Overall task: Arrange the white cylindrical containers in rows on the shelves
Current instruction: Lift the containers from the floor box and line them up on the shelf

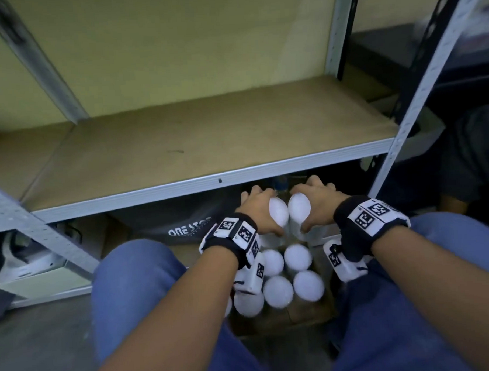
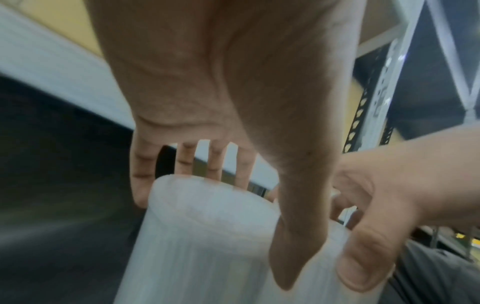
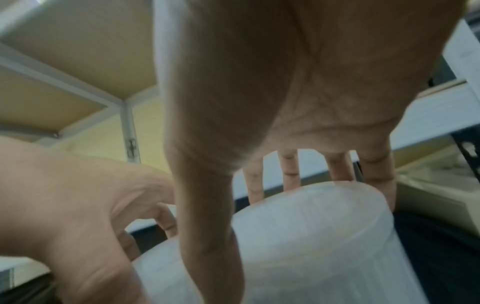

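Observation:
Several white cylindrical containers (image 1: 280, 291) stand upright in a cardboard box (image 1: 307, 313) on the floor between my knees. My left hand (image 1: 260, 210) grips one white container (image 1: 279, 215) from above, fingers behind it and thumb in front; the same container (image 2: 205, 236) fills the left wrist view. My right hand (image 1: 314, 202) grips a second container (image 1: 300, 209) right beside it, and that container (image 3: 311, 242) fills the right wrist view. Both containers sit just below the front edge of the brown shelf board (image 1: 196, 142), which holds no containers.
A grey metal shelf frame with a front rail (image 1: 209, 184) and slotted uprights (image 1: 426, 82) stands ahead. A dark bag printed "ONE STOP" (image 1: 189, 229) lies under the shelf. My knees in blue jeans (image 1: 135, 288) flank the box.

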`<state>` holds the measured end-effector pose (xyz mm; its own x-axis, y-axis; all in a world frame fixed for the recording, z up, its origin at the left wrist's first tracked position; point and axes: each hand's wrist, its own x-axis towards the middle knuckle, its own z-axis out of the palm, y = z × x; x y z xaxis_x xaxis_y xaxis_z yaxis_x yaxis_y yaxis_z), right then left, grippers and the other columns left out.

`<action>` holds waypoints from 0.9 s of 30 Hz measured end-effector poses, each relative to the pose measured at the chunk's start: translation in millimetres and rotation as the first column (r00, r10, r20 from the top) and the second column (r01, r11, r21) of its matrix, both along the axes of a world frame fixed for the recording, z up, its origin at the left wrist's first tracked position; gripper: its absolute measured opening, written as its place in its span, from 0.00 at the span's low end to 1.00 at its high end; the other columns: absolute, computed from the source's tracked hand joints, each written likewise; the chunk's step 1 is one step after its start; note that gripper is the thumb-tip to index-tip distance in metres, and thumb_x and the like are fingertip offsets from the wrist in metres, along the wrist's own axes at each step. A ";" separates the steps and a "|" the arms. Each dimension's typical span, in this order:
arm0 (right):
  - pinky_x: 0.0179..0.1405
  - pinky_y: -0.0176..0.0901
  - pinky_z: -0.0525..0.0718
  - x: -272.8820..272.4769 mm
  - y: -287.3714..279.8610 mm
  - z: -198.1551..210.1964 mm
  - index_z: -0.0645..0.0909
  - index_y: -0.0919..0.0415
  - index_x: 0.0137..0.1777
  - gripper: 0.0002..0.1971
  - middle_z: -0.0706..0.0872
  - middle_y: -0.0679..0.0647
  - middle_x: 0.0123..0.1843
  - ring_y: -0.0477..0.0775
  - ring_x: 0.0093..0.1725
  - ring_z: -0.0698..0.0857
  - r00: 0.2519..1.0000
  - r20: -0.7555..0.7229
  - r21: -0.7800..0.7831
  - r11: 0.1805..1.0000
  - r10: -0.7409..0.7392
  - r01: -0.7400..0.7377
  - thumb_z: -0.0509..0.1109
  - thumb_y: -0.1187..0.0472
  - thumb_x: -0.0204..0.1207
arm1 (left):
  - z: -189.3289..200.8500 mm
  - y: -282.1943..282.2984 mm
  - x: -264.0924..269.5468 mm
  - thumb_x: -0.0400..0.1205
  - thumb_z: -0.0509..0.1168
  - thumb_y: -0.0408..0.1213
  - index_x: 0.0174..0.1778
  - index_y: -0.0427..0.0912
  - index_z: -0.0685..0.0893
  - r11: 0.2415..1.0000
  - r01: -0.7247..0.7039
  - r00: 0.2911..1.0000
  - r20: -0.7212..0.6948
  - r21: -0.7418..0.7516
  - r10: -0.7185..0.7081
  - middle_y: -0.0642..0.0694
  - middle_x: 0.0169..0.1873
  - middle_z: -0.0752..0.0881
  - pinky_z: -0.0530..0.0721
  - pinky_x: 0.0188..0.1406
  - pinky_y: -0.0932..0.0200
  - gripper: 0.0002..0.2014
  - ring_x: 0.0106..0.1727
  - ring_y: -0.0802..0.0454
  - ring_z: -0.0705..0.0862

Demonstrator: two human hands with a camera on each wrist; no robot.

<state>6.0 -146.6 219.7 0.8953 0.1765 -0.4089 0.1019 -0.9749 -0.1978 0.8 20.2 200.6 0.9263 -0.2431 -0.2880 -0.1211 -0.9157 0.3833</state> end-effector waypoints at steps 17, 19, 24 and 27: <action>0.66 0.59 0.78 30.1 6.2 119.1 0.72 0.42 0.70 0.39 0.72 0.48 0.68 0.61 0.69 0.73 0.927 0.356 0.278 0.960 -0.116 0.014 0.82 0.49 0.56 | 128.8 29.7 27.4 0.64 0.77 0.49 0.71 0.52 0.75 0.986 -0.062 0.941 0.320 -0.156 0.110 0.47 0.67 0.76 0.76 0.65 0.50 0.37 0.72 0.45 0.69; 0.68 0.58 0.77 42.2 9.9 120.9 0.74 0.44 0.69 0.38 0.73 0.49 0.69 0.60 0.69 0.73 0.923 0.361 0.298 0.954 -0.130 0.018 0.82 0.49 0.56 | 131.9 31.5 39.0 0.64 0.77 0.49 0.70 0.52 0.77 0.982 -0.082 0.935 0.327 -0.172 0.136 0.47 0.66 0.77 0.77 0.65 0.49 0.36 0.71 0.45 0.71; 0.68 0.57 0.77 73.2 16.3 117.0 0.77 0.45 0.67 0.35 0.75 0.50 0.69 0.58 0.69 0.75 0.921 0.360 0.327 0.945 -0.146 0.022 0.82 0.50 0.57 | 128.9 35.2 72.1 0.63 0.77 0.50 0.68 0.51 0.78 0.977 -0.110 0.937 0.308 -0.183 0.163 0.47 0.66 0.78 0.79 0.64 0.46 0.36 0.70 0.45 0.73; 0.69 0.53 0.77 90.9 18.1 110.9 0.78 0.47 0.68 0.34 0.76 0.50 0.70 0.56 0.70 0.75 0.926 0.357 0.322 0.947 -0.125 0.003 0.82 0.51 0.59 | 123.1 36.7 89.9 0.63 0.77 0.49 0.68 0.52 0.78 0.975 -0.119 0.945 0.281 -0.187 0.169 0.47 0.65 0.78 0.80 0.63 0.46 0.35 0.69 0.46 0.74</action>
<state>96.9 -128.5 330.5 0.9840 0.1771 0.0186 0.1663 -0.8768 -0.4512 90.7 56.9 323.8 0.9919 -0.1219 0.0344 -0.1228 -0.8584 0.4980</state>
